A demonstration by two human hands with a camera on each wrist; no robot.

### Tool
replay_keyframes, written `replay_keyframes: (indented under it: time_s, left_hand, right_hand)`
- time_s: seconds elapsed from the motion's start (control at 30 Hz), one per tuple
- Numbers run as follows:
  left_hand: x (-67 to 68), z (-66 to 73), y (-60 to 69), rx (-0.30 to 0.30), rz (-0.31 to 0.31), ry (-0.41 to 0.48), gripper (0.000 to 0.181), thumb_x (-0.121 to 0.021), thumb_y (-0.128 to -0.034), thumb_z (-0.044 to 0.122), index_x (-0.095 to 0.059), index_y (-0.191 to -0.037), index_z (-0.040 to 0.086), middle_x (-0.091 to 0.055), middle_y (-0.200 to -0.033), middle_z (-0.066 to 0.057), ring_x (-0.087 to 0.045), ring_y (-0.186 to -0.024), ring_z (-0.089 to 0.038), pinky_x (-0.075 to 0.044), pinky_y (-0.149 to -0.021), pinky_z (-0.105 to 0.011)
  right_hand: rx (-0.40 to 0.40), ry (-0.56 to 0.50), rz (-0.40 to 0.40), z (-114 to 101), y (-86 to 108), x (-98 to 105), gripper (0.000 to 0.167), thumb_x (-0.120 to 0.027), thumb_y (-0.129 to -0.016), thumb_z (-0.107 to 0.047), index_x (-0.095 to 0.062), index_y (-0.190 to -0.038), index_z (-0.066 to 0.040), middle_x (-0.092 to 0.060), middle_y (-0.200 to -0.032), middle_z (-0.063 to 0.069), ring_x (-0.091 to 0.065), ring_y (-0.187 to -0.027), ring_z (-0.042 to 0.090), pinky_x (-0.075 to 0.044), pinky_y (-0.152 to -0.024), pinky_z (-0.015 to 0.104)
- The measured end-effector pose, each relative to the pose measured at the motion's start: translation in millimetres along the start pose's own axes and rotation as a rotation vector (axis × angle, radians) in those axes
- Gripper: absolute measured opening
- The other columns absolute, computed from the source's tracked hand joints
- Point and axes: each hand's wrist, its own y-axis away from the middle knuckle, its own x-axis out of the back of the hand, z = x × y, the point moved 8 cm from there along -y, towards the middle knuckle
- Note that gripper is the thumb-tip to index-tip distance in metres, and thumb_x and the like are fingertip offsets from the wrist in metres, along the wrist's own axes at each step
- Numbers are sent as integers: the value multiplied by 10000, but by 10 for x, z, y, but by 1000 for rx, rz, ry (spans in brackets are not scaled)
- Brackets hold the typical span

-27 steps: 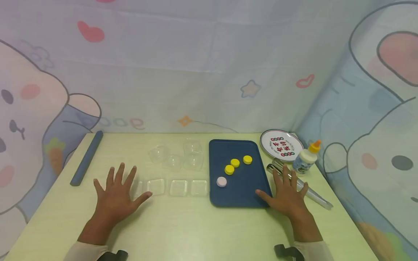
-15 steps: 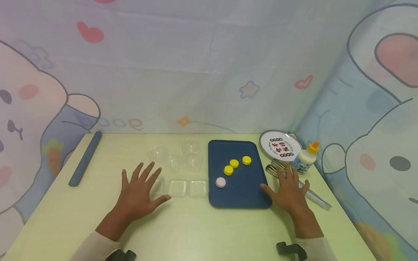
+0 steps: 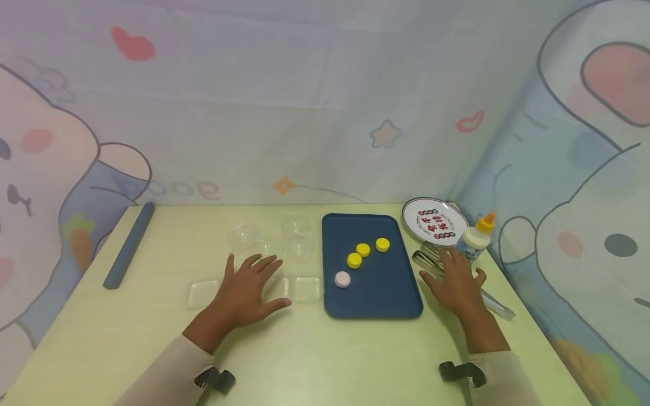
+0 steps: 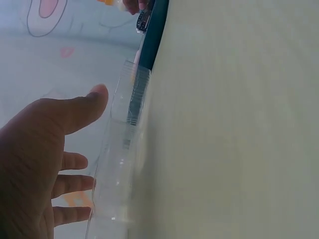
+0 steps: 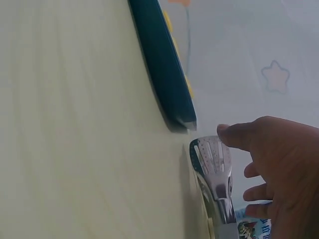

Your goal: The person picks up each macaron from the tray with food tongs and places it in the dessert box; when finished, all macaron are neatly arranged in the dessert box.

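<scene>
My left hand (image 3: 247,296), fingers spread, is over a row of small clear plastic trays (image 3: 307,289); the left wrist view shows its fingertips close to a clear tray's edge (image 4: 117,149), but contact is hard to tell. My right hand (image 3: 457,285) hovers at metal tongs (image 3: 496,306) with its fingers loosely bent and the thumb apart. In the right wrist view the slotted head of the tongs (image 5: 213,159) lies below the thumb, not gripped. Between the hands is a dark blue tray (image 3: 373,299) with several yellow round pieces (image 3: 354,260) and a pale pink one (image 3: 342,279).
Clear domed plastic pieces (image 3: 298,248) lie behind the row of trays. A printed plate (image 3: 410,223) and a white bottle with an orange tip (image 3: 476,239) stand at the back right. A grey-blue bar (image 3: 129,245) lies along the left side of the table.
My left hand has moved right and slightly up across the row of clear trays, uncovering the leftmost one. My right hand has shifted slightly right and forward over the tongs.
</scene>
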Motion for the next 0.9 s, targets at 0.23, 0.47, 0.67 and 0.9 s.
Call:
replay_keyframes:
  time_s: [0.23, 0.47, 0.67, 0.9]
  left_hand:
    - [-20, 137, -124, -55, 7, -24, 861, -758, -896, 708, -591, -1571, 200, -642, -1574, -34, -557, -1481, -353, -195, -1227, -881]
    - [38, 245, -207, -103, 40, -43, 828, -784, -883, 698, -631, -1530, 205, -687, -1506, -21, -572, -1418, -364, -174, -1233, -883]
    - [-9, 298, -242, -134, 28, -13, 799, -783, -888, 693, -643, -1511, 213, -697, -1477, -6, -587, -1382, -353, -187, -1233, -878]
    - [-49, 294, -220, -146, 36, 6, 793, -805, -873, 684, -655, -1495, 215, -711, -1454, 8, -602, -1365, -338, -205, -1228, -877]
  right_hand:
    - [19, -12, 25, 37, -90, 7, 690, -727, -1034, -349, -497, -1562, 31, -483, -1620, 295, -469, -1475, 540, -307, -1005, 793]
    - [-8, -37, 8, 93, -82, -67, 677, -715, -1042, -342, -496, -1565, 27, -487, -1616, 313, -453, -1491, 547, -310, -1044, 826]
    - [-30, -51, -12, 166, -57, -87, 660, -697, -1052, -326, -496, -1562, 42, -500, -1596, 343, -461, -1489, 558, -364, -1026, 812]
    - [-18, -46, -5, 211, -69, -99, 571, -708, -1042, -204, -530, -1524, 47, -548, -1551, 341, -509, -1460, 553, -431, -989, 800]
